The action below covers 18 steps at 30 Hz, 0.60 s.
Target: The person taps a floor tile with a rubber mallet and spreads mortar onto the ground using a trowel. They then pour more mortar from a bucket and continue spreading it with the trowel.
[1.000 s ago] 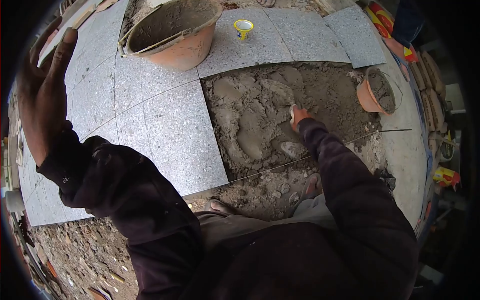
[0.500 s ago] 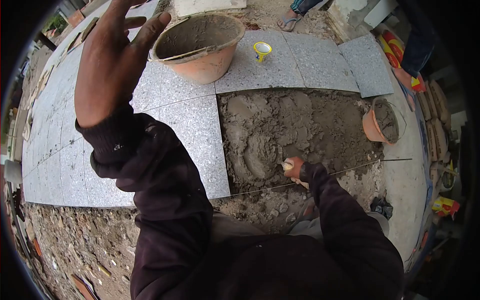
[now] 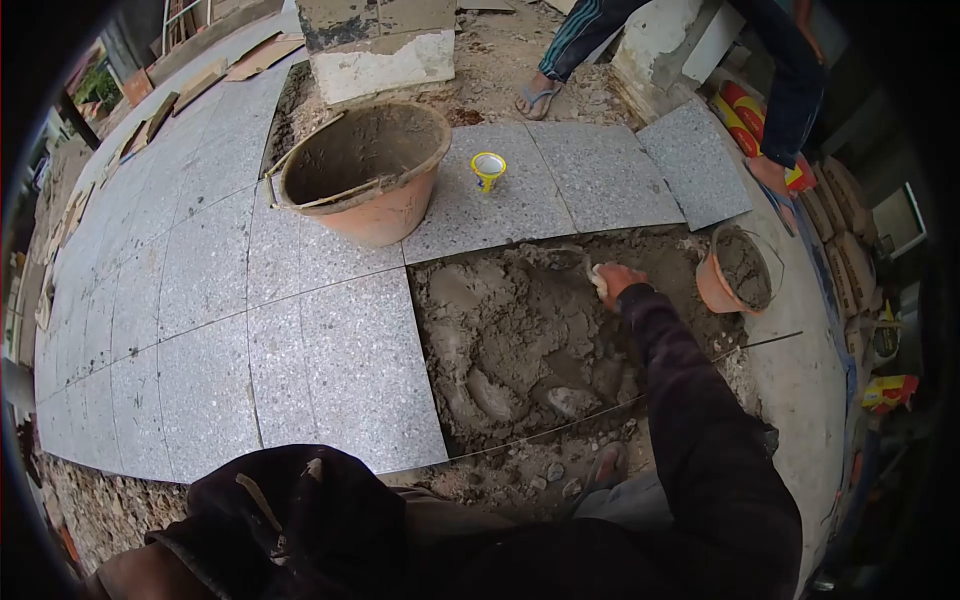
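Observation:
My right hand (image 3: 620,284) is closed around the pale handle (image 3: 600,281) of a trowel, whose mortar-covered blade (image 3: 556,258) lies on the wet grey mortar (image 3: 520,330) near its far edge. The mortar fills a bed beside speckled grey tiles (image 3: 350,350). At the bottom left edge only the back or wrist of my left hand (image 3: 150,574) shows, below the dark sleeve; its fingers are out of view. A taut string (image 3: 545,430) crosses the near side of the bed.
A large orange tub (image 3: 385,215) and a yellow-rimmed cup (image 3: 488,172) stand on the tiles. A small orange bucket (image 3: 722,284) of mortar stands right of the bed. Another person's sandaled foot (image 3: 540,96) is at the top, near a pillar (image 3: 385,60). Sacks (image 3: 845,255) lie far right.
My right hand has moved with the trowel from the near side of the mortar to its far side. My raised left hand has dropped to the bottom left. The camera view has shifted.

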Each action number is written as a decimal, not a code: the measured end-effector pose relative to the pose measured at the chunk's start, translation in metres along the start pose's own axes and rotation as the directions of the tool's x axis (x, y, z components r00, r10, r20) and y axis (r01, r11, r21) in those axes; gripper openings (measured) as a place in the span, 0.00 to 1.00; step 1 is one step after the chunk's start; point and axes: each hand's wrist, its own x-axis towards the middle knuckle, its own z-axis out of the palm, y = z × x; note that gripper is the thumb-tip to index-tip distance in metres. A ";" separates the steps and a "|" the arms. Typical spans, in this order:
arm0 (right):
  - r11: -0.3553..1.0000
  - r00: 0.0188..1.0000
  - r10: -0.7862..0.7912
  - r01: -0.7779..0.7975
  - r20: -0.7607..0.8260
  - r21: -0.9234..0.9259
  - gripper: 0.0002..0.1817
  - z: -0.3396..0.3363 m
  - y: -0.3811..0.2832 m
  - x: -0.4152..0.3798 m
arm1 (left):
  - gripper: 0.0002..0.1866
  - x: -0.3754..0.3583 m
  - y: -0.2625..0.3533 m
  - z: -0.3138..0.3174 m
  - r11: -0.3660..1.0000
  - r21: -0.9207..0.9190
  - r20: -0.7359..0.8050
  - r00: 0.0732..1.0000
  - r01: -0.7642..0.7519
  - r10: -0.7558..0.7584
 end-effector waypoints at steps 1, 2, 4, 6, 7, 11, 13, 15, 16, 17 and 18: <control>0.976 0.995 0.095 -0.095 -0.013 -0.196 0.19 0.007 0.000 0.004 | 0.18 -0.002 -0.001 0.000 1.000 0.008 -0.003 1.000 -0.014 0.014; 0.974 0.984 0.176 -0.179 -0.032 -0.138 0.20 0.012 -0.002 0.002 | 0.20 -0.004 -0.003 -0.001 1.000 0.013 -0.008 1.000 -0.027 0.028; 0.940 0.939 0.339 -0.340 -0.051 -0.013 0.21 0.025 -0.017 -0.011 | 0.24 -0.006 -0.010 -0.003 0.999 0.018 -0.018 0.999 -0.028 0.028; 0.852 0.871 0.488 -0.463 -0.050 0.243 0.21 0.024 -0.025 -0.019 | 0.28 -0.005 -0.015 -0.012 0.999 0.041 -0.027 1.000 0.002 -0.001; 0.804 0.842 0.539 -0.502 -0.033 0.318 0.21 0.032 -0.022 -0.020 | 0.28 -0.005 -0.019 -0.017 0.999 0.034 -0.021 0.999 0.029 -0.028; 0.063 0.653 0.603 -0.612 0.459 0.788 0.22 0.074 -0.001 -0.001 | 0.31 -0.007 -0.039 -0.035 0.993 0.005 -0.013 0.993 0.120 -0.120; -0.297 0.658 0.355 -0.594 0.664 0.748 0.22 0.064 -0.027 0.003 | 0.32 -0.005 -0.047 -0.047 0.987 0.001 -0.013 0.987 0.158 -0.158; -0.233 0.645 0.255 -0.683 0.721 0.693 0.23 0.062 -0.081 0.013 | 0.32 -0.001 -0.053 -0.064 0.977 -0.005 -0.012 0.977 0.215 -0.215; -0.158 0.672 0.193 -0.698 0.715 0.698 0.24 0.064 -0.099 0.019 | 0.33 -0.001 -0.057 -0.073 0.968 -0.029 -0.013 0.969 0.248 -0.248; -0.059 0.671 0.147 -0.728 0.727 0.683 0.23 0.053 -0.125 0.018 | 0.33 0.000 -0.061 -0.081 0.959 -0.060 -0.017 0.960 0.277 -0.278; -0.125 0.645 0.127 -0.743 0.754 0.657 0.25 0.063 -0.143 0.021 | 0.34 0.001 -0.065 -0.088 0.949 -0.095 -0.024 0.953 0.299 -0.303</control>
